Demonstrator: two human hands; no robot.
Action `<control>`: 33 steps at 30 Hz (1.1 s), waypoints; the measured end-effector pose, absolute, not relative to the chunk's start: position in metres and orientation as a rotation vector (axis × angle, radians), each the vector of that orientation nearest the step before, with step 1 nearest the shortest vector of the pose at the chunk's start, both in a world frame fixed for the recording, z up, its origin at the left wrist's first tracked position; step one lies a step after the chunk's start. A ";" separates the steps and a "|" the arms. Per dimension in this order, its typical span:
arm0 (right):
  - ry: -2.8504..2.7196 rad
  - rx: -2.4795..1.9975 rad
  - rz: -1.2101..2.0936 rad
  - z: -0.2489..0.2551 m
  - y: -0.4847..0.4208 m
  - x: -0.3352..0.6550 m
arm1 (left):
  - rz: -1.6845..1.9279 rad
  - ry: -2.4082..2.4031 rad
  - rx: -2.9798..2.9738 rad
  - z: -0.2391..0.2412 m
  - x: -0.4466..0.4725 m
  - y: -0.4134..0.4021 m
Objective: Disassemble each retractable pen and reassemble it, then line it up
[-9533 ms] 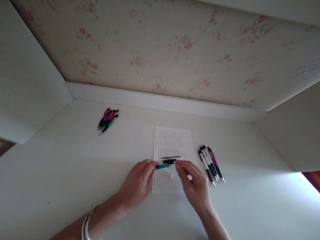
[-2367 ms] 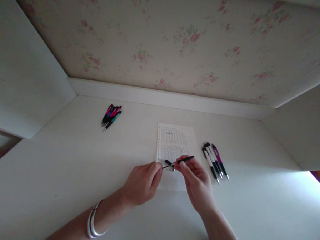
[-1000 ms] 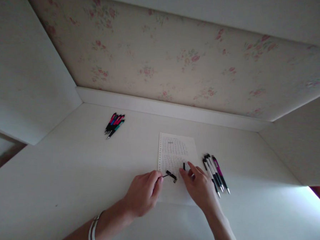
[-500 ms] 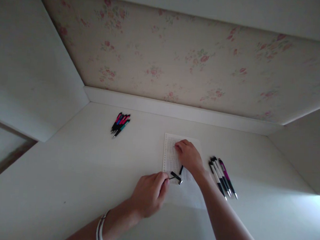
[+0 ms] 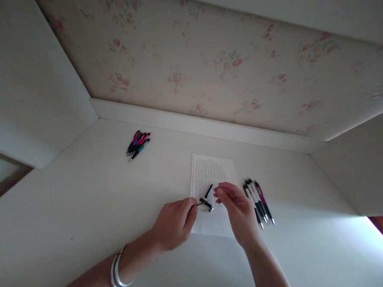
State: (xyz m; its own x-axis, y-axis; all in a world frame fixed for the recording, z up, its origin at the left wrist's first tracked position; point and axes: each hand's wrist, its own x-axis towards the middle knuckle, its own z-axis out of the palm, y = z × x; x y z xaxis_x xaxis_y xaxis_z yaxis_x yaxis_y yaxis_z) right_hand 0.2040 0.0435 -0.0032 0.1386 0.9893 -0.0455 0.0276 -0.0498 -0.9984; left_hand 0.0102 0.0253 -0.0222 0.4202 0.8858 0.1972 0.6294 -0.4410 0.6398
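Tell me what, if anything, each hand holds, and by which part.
The left hand holds a thin rod by one end; for the right hand, I cannot tell.

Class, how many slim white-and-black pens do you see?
3: near pen by the right hand, middle pen, far pen beside the purple-and-black pen. Overlap may hide others.

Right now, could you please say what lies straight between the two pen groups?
In the head view: the written sheet, black pieces on it, and part of the right hand.
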 end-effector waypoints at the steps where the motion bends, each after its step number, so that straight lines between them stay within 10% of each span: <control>1: -1.011 -1.288 1.169 -0.006 0.036 0.202 | 0.721 1.281 2.202 -0.022 0.010 0.025; 33: -1.319 -1.287 1.230 -0.014 0.016 0.187 | 0.787 1.181 2.189 -0.021 0.010 0.025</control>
